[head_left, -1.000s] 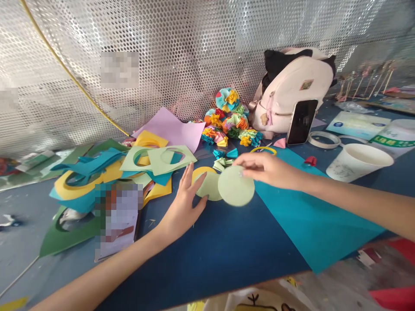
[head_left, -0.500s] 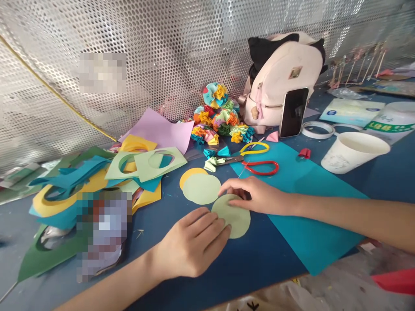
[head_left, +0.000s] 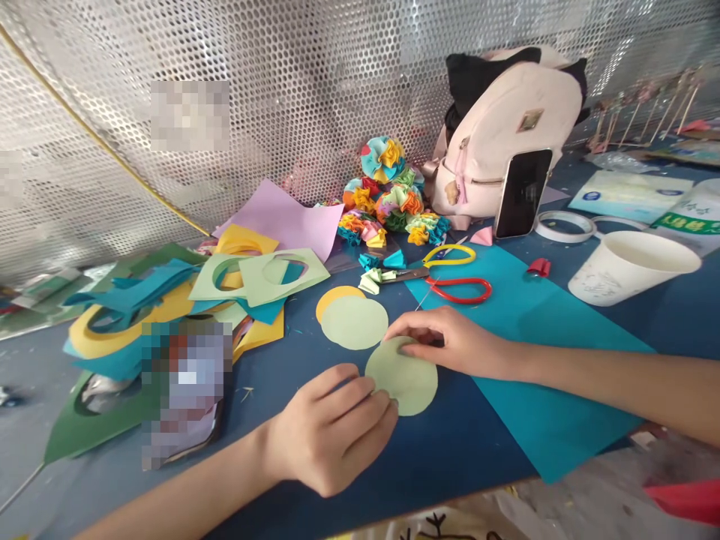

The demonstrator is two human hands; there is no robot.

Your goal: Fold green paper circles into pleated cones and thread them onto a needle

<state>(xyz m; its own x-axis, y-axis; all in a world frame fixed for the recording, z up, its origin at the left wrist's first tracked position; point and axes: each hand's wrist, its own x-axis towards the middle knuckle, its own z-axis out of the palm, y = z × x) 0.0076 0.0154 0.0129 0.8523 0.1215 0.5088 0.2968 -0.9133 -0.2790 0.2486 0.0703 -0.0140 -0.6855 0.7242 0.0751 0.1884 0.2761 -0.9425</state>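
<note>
A pale green paper circle (head_left: 413,382) is held between both hands just above the blue table. My left hand (head_left: 337,427) has its curled fingers closed on the circle's left edge; its thumb is hidden. My right hand (head_left: 450,341) pinches the upper right edge, thumb on top. Just beyond lies another light green paper circle (head_left: 354,322), overlapping a yellow paper circle (head_left: 331,298). Scissors (head_left: 461,289) with one yellow and one red handle lie past my right hand, partly on a teal paper sheet (head_left: 540,382) that runs under my right forearm.
Cut-out paper scraps (head_left: 270,277) and a blurred phone (head_left: 191,405) lie at left. Pleated paper balls (head_left: 388,199) are piled at the back beside a pale backpack (head_left: 506,142), with a black-screened phone (head_left: 523,191) leaning on it. A paper cup (head_left: 624,270) and tape roll (head_left: 564,226) stand at right.
The view has shifted slightly, so the background sits a little further right. Both hands keep hold of the green circle, and my left hand has moved slightly down.
</note>
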